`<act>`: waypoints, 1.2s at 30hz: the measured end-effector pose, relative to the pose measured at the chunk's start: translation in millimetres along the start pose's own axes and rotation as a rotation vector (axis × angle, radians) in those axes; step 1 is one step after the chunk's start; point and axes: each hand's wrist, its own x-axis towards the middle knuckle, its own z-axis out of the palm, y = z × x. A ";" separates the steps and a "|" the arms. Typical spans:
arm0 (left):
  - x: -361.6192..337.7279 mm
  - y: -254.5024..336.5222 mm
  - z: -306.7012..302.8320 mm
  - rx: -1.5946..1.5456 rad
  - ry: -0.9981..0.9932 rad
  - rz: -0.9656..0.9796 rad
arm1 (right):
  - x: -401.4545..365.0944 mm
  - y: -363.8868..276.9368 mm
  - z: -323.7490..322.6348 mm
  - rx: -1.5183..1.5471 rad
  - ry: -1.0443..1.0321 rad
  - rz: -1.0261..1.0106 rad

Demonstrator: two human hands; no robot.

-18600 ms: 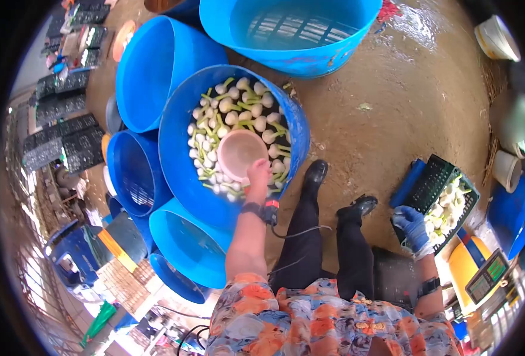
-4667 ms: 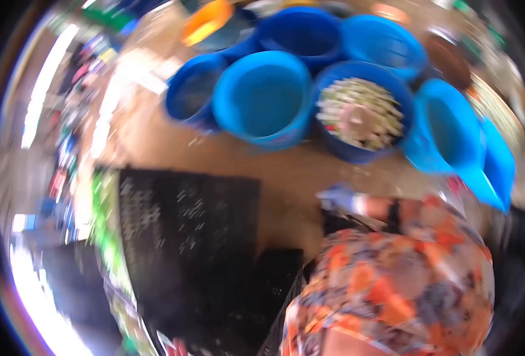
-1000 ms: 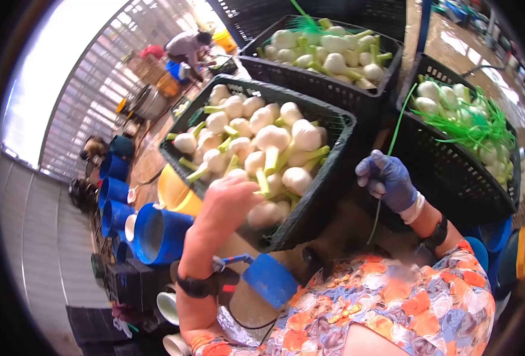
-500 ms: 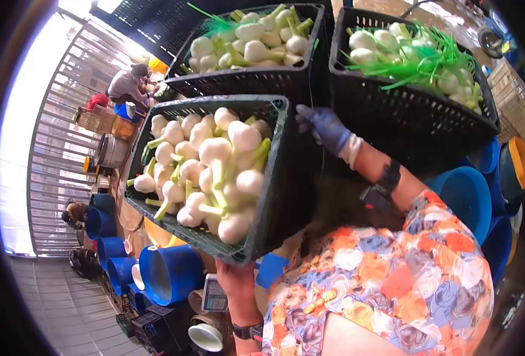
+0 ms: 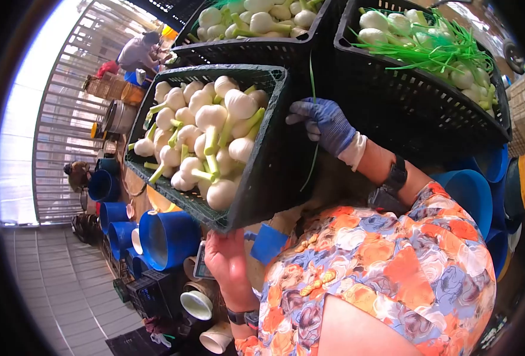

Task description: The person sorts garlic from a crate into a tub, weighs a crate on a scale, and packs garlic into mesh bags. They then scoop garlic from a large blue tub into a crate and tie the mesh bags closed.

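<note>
A dark green crate full of white garlic bulbs with short cut stems is tilted in front of me. My left hand, bare, is closed at the crate's lower corner; part of its fingers is hidden there. Beside the crate's right side is my right hand in a blue-and-white glove, its fingers curled. A thin green strip runs down past these fingers and shows again below them, so it appears held between them.
Two more black crates of garlic stand behind, left and right, the right one with green plastic strips on top. Blue barrels stand lower left, more at right. People crouch near the slatted wall.
My right hand has closed its fingers where the green strip hangs. The crates sit higher in view, and my left hand has stayed at the crate's lower corner.
</note>
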 end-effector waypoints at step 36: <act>-28.9 18.2 32.6 0.031 -0.180 0.154 | -48.0 13.0 53.4 -0.027 -0.490 0.097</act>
